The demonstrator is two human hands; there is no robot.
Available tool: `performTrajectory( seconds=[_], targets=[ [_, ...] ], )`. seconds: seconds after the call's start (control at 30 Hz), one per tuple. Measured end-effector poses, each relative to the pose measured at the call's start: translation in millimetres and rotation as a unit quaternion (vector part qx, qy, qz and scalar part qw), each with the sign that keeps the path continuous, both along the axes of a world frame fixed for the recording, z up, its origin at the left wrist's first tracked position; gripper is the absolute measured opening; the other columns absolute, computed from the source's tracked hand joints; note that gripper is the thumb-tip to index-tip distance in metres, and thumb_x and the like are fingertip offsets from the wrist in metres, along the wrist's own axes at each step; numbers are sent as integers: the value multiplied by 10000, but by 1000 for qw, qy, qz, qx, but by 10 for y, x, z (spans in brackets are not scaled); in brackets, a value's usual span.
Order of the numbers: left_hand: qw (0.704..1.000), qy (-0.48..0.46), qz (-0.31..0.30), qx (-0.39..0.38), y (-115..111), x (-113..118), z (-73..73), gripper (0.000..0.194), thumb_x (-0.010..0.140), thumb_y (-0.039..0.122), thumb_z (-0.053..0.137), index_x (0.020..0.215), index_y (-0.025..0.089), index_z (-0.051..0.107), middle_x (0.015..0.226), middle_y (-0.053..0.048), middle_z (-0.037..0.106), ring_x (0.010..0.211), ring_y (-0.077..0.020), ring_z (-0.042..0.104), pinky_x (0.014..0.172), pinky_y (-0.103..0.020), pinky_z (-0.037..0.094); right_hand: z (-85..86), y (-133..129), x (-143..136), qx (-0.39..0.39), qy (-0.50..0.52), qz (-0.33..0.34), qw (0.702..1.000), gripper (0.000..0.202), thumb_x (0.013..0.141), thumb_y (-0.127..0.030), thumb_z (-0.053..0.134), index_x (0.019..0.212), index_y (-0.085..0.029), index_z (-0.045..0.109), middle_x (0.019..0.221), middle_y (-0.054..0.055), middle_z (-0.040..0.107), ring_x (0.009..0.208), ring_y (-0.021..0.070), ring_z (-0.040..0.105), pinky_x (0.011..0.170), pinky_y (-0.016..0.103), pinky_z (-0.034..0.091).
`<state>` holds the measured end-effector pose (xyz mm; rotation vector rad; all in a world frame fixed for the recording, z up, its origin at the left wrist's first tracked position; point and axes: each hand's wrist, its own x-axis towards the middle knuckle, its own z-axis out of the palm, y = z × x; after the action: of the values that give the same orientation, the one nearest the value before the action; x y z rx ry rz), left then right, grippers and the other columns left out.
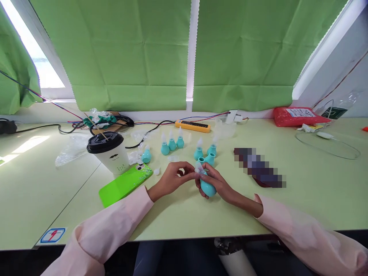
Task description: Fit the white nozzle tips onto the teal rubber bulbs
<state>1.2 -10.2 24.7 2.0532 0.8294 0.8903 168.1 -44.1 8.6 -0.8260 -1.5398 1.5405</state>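
My right hand (220, 184) is wrapped round a turquoise rubber squeeze bulb (208, 188), which looks like a nasal aspirator, tilted with its neck up and to the left. At that neck sits a clear plastic nozzle (199, 167). My left hand (174, 178) pinches at the nozzle with thumb and forefinger. Just behind stand two turquoise bulbs with bare necks, one being the open bulb (211, 158). Beyond them are two bulbs with nozzles, such as the nozzled bulb (198, 153). Three more nozzled bulbs (171, 145) stand to the left.
A lidded paper cup (116, 161) stands at left beside a green phone case (125, 186). A tilted bulb (146, 156) and a small clear piece (156, 171) lie near it. A yellow-orange bar (193, 126) and cables lie behind. At right are a blurred-out dark object (258, 168) and a red package (296, 117).
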Motion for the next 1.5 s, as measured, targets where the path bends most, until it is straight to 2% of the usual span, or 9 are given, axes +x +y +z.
performTrajectory(
  seconds=[0.33,0.5,0.7,0.83,1.03,1.2,1.3,1.4,1.5],
  targets=[
    [969,-144,-30,-196,30,69,-115,274,693,365,552,685,96,604,610,-24,569,461,-73,481,459,-224,436,-12,4,-30,6,5,-19,1000,172,810,-362,395,797,-215,307,639,-62,446,425,62,469,391,199,359],
    [987,-67,94,108,-22,84,-152,198,746,297,506,769,136,620,704,-48,602,585,-107,531,514,-230,460,-27,19,-53,-7,-4,-41,999,198,800,-378,408,796,-217,294,652,-62,459,418,63,474,386,202,366],
    [856,151,69,490,-11,-12,-168,190,815,123,372,853,102,557,715,-73,594,661,-137,510,509,-243,435,-87,33,-77,-38,10,-28,999,246,784,-424,413,783,-221,273,599,-77,463,400,77,485,351,194,366],
    [773,230,61,588,-42,-40,-88,141,797,89,389,831,80,526,656,-58,565,631,-149,498,447,-242,395,-90,37,-71,-53,9,-20,998,288,764,-456,428,767,-226,255,596,-78,469,395,84,492,339,194,365],
    [768,194,50,609,-16,-23,-44,81,783,141,450,718,120,494,564,-11,513,552,-110,466,445,-225,379,-61,-9,-93,-36,13,-15,999,251,776,-427,429,771,-215,294,582,-74,462,393,74,483,351,194,366],
    [720,107,47,684,11,-56,-86,63,707,148,560,697,120,505,585,-17,537,587,-120,491,464,-228,389,-66,-16,-107,-5,76,-84,993,218,790,-393,427,766,-221,295,566,-82,450,380,69,469,345,189,359],
    [752,99,68,648,44,-70,-117,23,702,123,546,690,127,526,602,-18,553,604,-113,493,495,-218,406,-22,5,-64,32,109,-129,985,211,787,-395,427,767,-227,300,606,-70,465,392,73,475,345,201,365],
    [840,177,102,504,142,-77,-151,115,738,140,474,670,132,566,596,-28,558,604,-113,486,519,-218,415,40,1,-21,76,68,-134,986,213,748,-369,499,779,-218,351,621,-54,476,417,77,477,388,225,388],
    [878,288,105,366,274,-109,-197,173,729,142,461,641,143,611,617,-50,566,680,-152,490,562,-243,419,55,-6,-7,106,-8,-159,982,238,681,-348,577,801,-193,442,611,-39,471,458,84,472,450,243,405]
  ],
)
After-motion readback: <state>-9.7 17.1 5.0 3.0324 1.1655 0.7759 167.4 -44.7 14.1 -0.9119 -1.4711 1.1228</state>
